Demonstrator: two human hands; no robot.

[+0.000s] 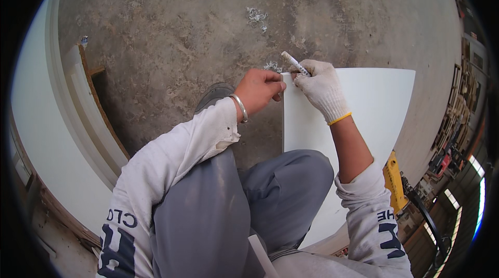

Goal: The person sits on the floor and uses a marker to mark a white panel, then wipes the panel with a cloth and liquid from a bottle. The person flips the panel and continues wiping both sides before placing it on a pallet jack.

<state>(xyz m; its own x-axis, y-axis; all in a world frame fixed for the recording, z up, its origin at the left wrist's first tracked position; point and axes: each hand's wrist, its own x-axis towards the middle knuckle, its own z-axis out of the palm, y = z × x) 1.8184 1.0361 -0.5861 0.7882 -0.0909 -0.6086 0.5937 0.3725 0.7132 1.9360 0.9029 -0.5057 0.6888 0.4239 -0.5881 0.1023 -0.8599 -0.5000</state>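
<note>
A white panel (358, 106) stands in front of me to the right, its near-left corner between my hands. My bare left hand (258, 91), with a silver bangle (240, 107) at the wrist, is closed with its fingertips against that corner. In a white knit glove with a yellow cuff, my right hand (321, 86) grips a slim white pen-shaped stick (295, 63). The stick slants up and left out of the fist, dark marks along its side. Its lower end is hidden by the glove, just over the panel's corner.
Curly white shavings (256, 17) lie on the stained concrete floor (182, 28). Long white boards (41, 106) stand at the left, beside a brown-edged board (99, 96). A yellow object (395, 182) is at right, with stacked wood pieces (449, 106) farther off.
</note>
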